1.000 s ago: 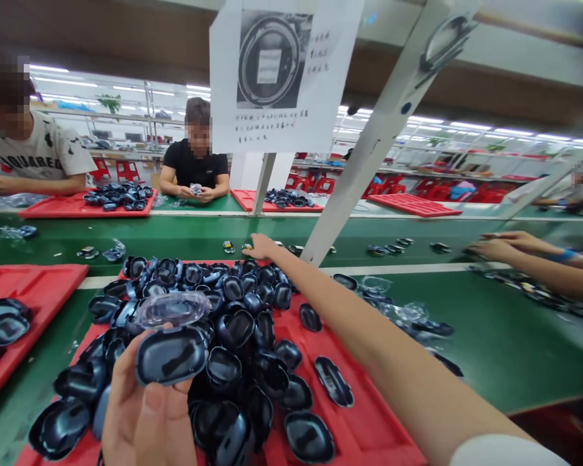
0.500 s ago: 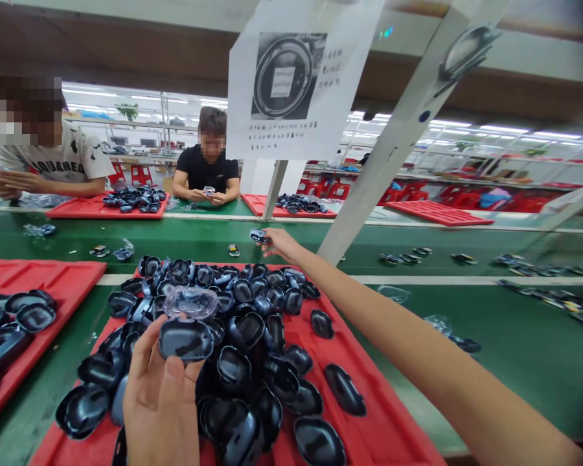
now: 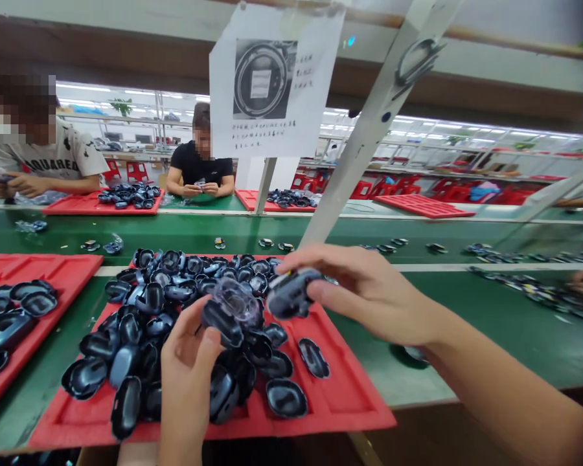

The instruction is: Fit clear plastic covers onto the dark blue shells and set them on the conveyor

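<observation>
Green factory worktop (image 3: pixel 476 307), two near trays (image 3: pixel 347 391) (image 3: pixel 72 267) at seven and eight o'clock; left hand (image 3: pixel 188 362) grasps one shell (image 3: pixel 222 325), right hand (image 3: pixel 379 294) one casing (image 3: pixel 290 298).

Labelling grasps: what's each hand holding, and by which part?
Left hand: dark oval plastic shell, by its near-left edge; hold on the clear plastic piece behind it unclear. Right hand: dark rounded plastic part, by its upper right.
</observation>
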The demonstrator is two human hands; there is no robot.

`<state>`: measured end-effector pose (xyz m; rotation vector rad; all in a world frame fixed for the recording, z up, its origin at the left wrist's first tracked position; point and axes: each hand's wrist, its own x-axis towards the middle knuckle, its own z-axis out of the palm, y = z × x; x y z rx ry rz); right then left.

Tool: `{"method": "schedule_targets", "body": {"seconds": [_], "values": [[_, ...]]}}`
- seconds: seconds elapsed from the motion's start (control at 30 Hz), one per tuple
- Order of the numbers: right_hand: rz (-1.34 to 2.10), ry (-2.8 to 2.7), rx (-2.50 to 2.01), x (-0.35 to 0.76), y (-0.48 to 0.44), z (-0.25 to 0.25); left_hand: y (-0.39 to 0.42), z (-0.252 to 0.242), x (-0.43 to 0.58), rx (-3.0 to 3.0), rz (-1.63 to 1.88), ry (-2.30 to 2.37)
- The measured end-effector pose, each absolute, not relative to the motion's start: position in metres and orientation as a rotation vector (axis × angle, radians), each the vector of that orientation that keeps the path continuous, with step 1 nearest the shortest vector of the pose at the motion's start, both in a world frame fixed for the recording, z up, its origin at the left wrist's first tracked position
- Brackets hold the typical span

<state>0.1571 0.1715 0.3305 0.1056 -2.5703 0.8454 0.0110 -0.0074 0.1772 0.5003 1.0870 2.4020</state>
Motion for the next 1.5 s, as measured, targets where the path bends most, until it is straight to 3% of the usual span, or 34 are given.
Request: {"method": "schedule_targets", "body": {"seconds": [0.1,0.2,0.4,1.03,1.5], "values": [[0.447,-2.823,0.299,0.176,0.145,0.351,-0.008,0.177,0.019,0.724,2.201,0.995],[0.291,-2.888,0.329,0.184,0.126,0.355,-0.009,0.181,0.029,0.903,2.017,0.821],[0.487,-2.854,0.290,0.182,0.120,0.342,-0.011,0.181,0.045,0.812,1.958,0.684],[0.097,-2.736,0.308,0.190,0.117,0.320,-0.011,0.191,0.047,0.586,1.983,0.709],[0.248,-2.696,0.373,0.193,0.128,0.304,-0.005,0.192,0.047,0.616,1.985,0.738]]}}
